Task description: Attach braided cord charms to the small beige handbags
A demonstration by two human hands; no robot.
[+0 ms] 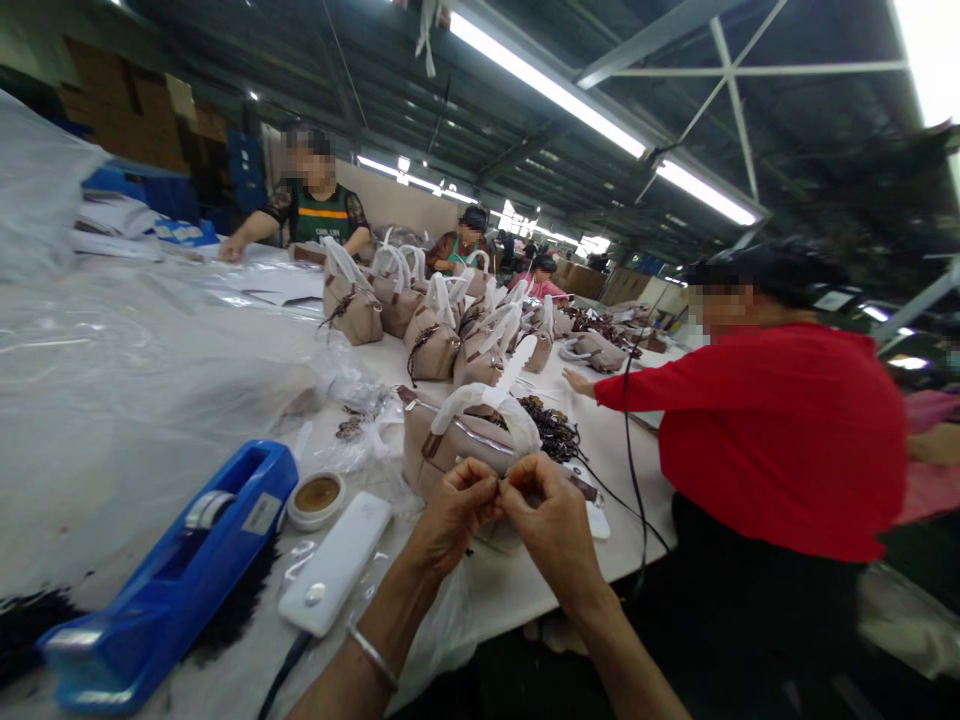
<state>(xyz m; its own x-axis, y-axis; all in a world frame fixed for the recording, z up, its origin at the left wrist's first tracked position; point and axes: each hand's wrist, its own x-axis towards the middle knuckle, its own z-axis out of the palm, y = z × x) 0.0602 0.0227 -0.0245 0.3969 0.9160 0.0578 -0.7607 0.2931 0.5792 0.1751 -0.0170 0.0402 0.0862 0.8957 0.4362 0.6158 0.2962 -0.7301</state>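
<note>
My left hand point(459, 510) and my right hand point(551, 515) meet fingertip to fingertip, both pinched closed. Whatever lies between the fingertips is too small to make out. Right behind them stands a beige handbag point(424, 440) with brown trim, its handle point(517, 415) wrapped in white film. The hands cover the lower front of this bag. A pile of dark beaded cords point(551, 428) sits just behind it on the right. To the left of my left hand lies a white oblong device point(337, 565) with a round button and a black cable.
A blue tape dispenser point(180, 570) and a tape roll point(316, 497) are at left, near crumpled clear plastic point(225, 370). Several wrapped handbags point(435, 345) stand farther back. A person in red point(780, 440) reaches over the table's right side, beside a hanging black cable point(628, 450).
</note>
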